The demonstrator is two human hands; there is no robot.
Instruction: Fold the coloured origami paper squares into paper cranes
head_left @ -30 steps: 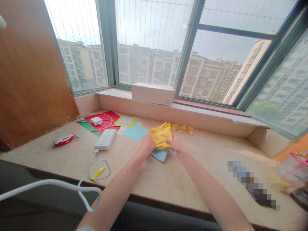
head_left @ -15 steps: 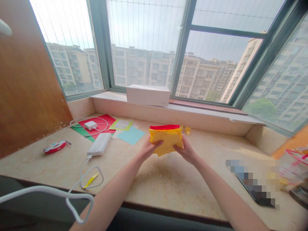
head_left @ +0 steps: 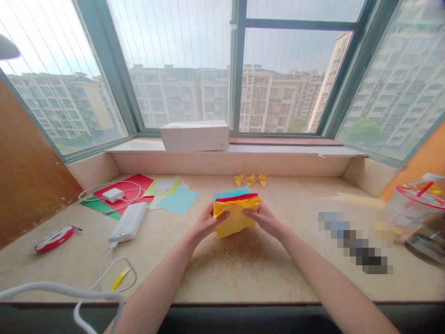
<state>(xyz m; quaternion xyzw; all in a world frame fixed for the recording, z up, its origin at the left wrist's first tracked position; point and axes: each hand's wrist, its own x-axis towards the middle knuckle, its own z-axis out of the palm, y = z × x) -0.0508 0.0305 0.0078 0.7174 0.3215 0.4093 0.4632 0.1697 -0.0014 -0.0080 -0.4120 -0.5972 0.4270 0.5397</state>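
thus my left hand (head_left: 208, 222) and my right hand (head_left: 264, 220) are curled, not spread, each gripping one side of a stack of coloured paper (head_left: 236, 218). my thumbs press on its yellow top sheet, and the fingers beneath it are hidden. a red sheet edge (head_left: 236, 197) shows along the far side of the stack, which I hold between my hands over a speckled stone counter (head_left: 243, 273). just beyond it lies a pale blue paper sheet (head_left: 231, 193), partly covered by the stack. farther on stand three small folded yellow paper pieces (head_left: 251, 179) in a row near the wall. to my left lie a second pale blue sheet (head_left: 178, 201), a yellow-green card (head_left: 162, 186), and a red sheet (head_left: 121, 186) overlapping a green sheet (head_left: 97, 207), with a white charger (head_left: 113, 195) resting on the red. nearer me are a white power bank (head_left: 128, 221) with a white cable (head_left: 118, 273), a yellow paper strip (head_left: 120, 279), and a red-and-white pouch (head_left: 54, 239). a white box (head_left: 194, 136) sits on the window sill. to my right, a blurred patch (head_left: 354, 241) hides part of the counter beside a clear plastic container (head_left: 413, 208).
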